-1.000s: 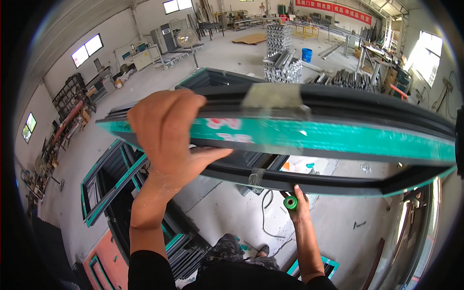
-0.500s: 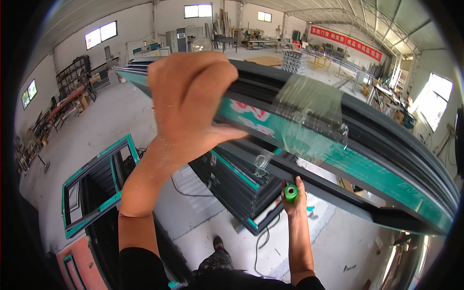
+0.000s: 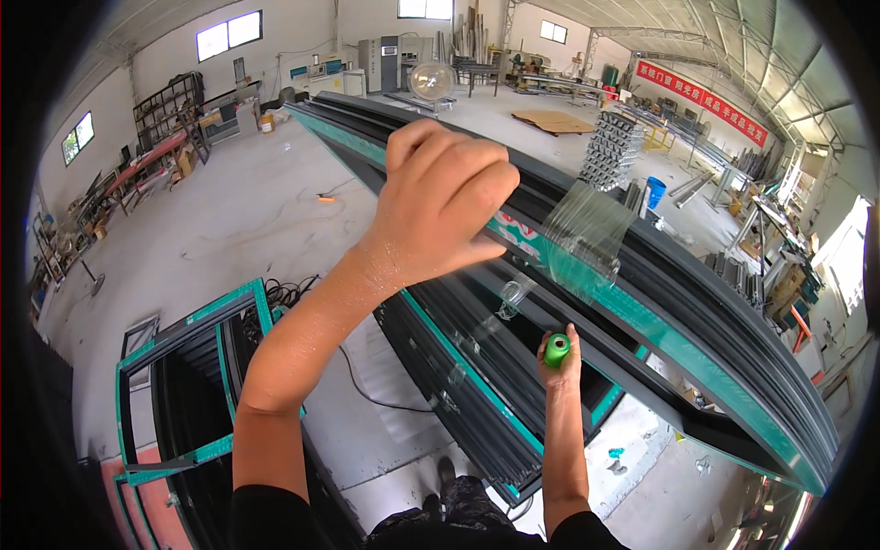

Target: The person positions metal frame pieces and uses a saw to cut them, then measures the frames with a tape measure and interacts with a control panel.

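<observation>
A bundle of long dark metal frames [image 3: 733, 307] with green protective film on its near side stands tilted across in front of me. My left hand [image 3: 445, 206] is closed over its upper edge, fingers curled on top and thumb on the near side. Clear stretch film [image 3: 588, 234] wraps the bundle to the right of that hand. Lower down, my right hand [image 3: 561, 365] grips a green cylinder [image 3: 556, 349] with a dark hole in its end. More dark frames with green strips [image 3: 458, 367] lie below the bundle. A loose scrap of clear film [image 3: 513, 295] clings near the middle.
Green-edged window frames [image 3: 174, 321] stand at the left over a reddish surface [image 3: 147, 513]. A black cable [image 3: 367, 392] runs across the floor. Farther off are a stack of metal profiles [image 3: 610, 151], a blue bin [image 3: 654, 192], a cardboard sheet [image 3: 553, 122] and workbenches.
The view has shifted, showing more floor at left. Within it, my left hand and the bundle appear farther right, and my left hand lower. My right hand still holds the green cylinder.
</observation>
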Demonstrator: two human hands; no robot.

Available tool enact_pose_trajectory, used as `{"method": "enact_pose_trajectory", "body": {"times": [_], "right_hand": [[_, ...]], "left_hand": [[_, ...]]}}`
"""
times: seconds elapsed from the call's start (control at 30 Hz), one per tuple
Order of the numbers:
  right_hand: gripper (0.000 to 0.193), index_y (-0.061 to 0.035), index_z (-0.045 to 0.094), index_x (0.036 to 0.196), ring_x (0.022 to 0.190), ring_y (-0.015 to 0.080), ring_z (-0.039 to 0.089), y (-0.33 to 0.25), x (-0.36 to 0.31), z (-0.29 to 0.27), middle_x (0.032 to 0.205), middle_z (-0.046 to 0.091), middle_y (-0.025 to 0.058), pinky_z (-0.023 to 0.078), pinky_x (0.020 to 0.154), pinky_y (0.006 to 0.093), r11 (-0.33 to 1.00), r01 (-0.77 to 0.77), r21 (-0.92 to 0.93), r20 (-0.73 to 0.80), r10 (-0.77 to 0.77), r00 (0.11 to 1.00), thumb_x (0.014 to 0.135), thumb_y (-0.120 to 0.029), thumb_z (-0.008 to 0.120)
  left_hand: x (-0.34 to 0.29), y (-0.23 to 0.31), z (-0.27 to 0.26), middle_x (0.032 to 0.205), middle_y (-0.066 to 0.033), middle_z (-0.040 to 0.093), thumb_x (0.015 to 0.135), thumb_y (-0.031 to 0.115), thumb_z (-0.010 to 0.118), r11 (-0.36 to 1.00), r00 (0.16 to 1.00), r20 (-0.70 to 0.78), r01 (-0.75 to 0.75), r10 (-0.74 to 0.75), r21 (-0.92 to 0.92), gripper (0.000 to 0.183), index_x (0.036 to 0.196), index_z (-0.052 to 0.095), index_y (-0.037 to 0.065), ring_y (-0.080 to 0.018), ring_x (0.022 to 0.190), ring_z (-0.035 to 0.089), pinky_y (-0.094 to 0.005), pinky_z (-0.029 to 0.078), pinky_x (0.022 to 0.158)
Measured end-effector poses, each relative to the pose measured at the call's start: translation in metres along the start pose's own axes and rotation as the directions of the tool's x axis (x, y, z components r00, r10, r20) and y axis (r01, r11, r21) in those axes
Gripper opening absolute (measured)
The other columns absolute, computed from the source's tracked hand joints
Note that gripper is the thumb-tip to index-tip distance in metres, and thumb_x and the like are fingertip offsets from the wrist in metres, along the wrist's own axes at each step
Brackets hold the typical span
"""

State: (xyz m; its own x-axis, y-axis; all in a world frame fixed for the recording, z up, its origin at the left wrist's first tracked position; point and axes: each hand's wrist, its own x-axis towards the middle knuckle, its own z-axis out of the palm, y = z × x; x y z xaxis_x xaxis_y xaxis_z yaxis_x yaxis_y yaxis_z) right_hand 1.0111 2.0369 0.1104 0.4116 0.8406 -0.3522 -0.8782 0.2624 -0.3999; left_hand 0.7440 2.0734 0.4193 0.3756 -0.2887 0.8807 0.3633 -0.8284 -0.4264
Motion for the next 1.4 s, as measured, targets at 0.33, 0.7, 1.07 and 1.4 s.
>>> {"method": "enact_pose_trajectory", "body": {"times": [0.33, 0.7, 1.07, 1.4], "right_hand": [[0.026, -0.0154, 0.055, 0.092, 0.069, 0.0203, 0.063, 0.034, 0.167, 0.014, 0.076, 0.061, 0.0058, 0.049, 0.052, 0.0297, 0.995, -0.048, 0.087, -0.064, 0.053, 0.997, 0.08, -0.031, 0.072], [0.026, -0.002, 0.056, 0.099, 0.081, 0.0234, 0.062, 0.008, 0.276, 0.002, 0.092, 0.062, 0.0099, 0.053, 0.066, 0.0332, 0.972, 0.136, 0.191, 0.174, -0.169, 0.97, 0.088, -0.025, 0.059], [0.035, -0.0003, 0.052, 0.115, 0.095, 0.0259, 0.059, -0.015, 0.182, 0.094, 0.11, 0.058, 0.0144, 0.05, 0.084, 0.0386, 0.948, 0.236, -0.212, -0.158, -0.272, 0.949, 0.088, -0.022, 0.061], [0.034, 0.0031, 0.06, 0.104, 0.078, 0.0182, 0.061, -0.012, 0.022, 0.046, 0.088, 0.063, 0.0113, 0.05, 0.072, 0.0301, 0.529, -0.088, -0.844, -0.008, 0.151, 0.988, 0.086, -0.025, 0.064]], "left_hand": [[-0.069, -0.102, 0.128, 0.102, -0.0057, 0.054, 0.036, 0.025, 0.078, 0.998, 0.997, 0.081, -0.013, 0.017, -0.054, 0.069, 0.099, 0.053, 0.01, -0.0255, 0.087, 0.053, -0.0437, 0.037, 0.086], [-0.117, -0.144, 0.231, 0.1, -0.0094, 0.059, 0.077, 0.049, 0.062, 0.997, 0.998, 0.025, -0.052, 0.054, -0.058, 0.047, 0.097, 0.054, 0.008, -0.0271, 0.085, 0.054, -0.0444, 0.039, 0.08], [-0.122, -0.12, 0.208, 0.116, -0.0191, 0.053, 0.083, 0.016, 0.064, 0.998, 0.994, 0.107, -0.041, 0.036, 0.039, 0.034, 0.111, 0.047, 0.009, -0.0394, 0.109, 0.053, -0.0487, 0.042, 0.093], [-0.141, -0.098, 0.136, 0.112, -0.0134, 0.057, 0.09, 0.021, 0.052, 0.838, 0.632, 0.736, 0.247, 0.242, -0.487, 0.036, 0.125, 0.052, 0.028, -0.0276, 0.105, 0.056, -0.0459, 0.039, 0.093]]}}
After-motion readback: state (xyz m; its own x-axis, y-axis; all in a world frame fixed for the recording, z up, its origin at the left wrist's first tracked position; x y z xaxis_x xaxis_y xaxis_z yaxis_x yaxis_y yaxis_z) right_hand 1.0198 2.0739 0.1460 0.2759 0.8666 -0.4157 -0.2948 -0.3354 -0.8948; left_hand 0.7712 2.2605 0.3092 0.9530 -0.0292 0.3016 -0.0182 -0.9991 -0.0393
